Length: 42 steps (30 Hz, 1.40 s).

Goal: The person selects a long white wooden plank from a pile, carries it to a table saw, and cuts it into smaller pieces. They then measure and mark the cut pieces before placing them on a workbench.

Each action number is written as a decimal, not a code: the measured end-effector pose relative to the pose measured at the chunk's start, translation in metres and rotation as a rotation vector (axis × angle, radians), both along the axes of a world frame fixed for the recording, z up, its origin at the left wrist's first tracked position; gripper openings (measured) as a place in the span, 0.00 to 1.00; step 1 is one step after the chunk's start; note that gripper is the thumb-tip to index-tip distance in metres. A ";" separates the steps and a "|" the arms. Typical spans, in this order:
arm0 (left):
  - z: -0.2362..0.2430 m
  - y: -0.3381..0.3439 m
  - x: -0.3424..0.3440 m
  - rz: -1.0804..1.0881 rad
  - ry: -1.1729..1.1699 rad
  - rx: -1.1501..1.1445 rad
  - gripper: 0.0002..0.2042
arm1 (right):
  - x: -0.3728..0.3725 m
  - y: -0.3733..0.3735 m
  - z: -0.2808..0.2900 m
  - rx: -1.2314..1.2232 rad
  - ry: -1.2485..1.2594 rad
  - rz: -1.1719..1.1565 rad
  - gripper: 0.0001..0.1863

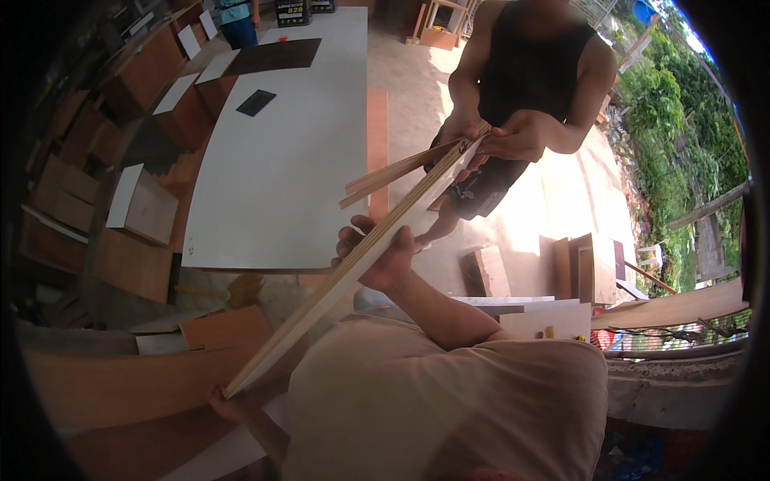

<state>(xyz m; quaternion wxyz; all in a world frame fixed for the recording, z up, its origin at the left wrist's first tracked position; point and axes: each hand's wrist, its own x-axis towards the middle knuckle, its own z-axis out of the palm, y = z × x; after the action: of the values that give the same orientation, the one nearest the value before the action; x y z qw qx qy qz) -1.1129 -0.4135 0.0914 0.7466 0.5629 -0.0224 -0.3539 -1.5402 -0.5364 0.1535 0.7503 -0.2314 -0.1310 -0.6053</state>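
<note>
A long plywood board (321, 297), pale along its near side with a layered edge, slants from lower left to upper right in front of my chest. My right hand (388, 260) grips it near the middle, thumb on the near side and fingers around the far side. At its lower left end my left hand (227, 403) is closed on the corner; some of its fingers are hidden. Facing me, a co-worker in a dark sleeveless top holds the upper end with both hands (513, 138). Thin wood strips (393, 172) stick out from that end toward the left.
A long white-topped table (273, 184) stands to the left, bearing a dark panel (277, 56), a small dark rectangle (257, 103) and cans (293, 11). Wooden cabinet boxes (144, 204) crowd the far left. A broom head (244, 290) lies below the table. Another person (236, 20) stands behind.
</note>
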 end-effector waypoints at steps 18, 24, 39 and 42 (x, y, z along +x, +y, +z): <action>0.018 -0.033 -0.011 0.098 -0.101 -0.065 0.09 | -0.013 -0.020 0.006 0.028 0.000 0.229 0.53; 0.025 -0.055 -0.008 0.130 -0.159 -0.069 0.08 | -0.039 -0.034 0.009 0.017 0.193 0.408 0.55; 0.019 -0.143 0.018 -0.062 -0.454 0.024 0.12 | -0.120 -0.101 -0.005 -0.130 0.904 0.317 0.46; 0.032 -0.175 -0.011 -0.099 -0.409 0.034 0.14 | -0.141 -0.095 -0.019 0.052 1.093 0.180 0.42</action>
<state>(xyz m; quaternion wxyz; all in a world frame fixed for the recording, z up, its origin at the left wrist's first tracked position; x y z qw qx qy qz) -1.1243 -0.5883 0.1230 0.6986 0.6336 -0.1953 -0.2690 -1.6813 -0.6317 0.1340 0.7632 -0.4812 0.2730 -0.3338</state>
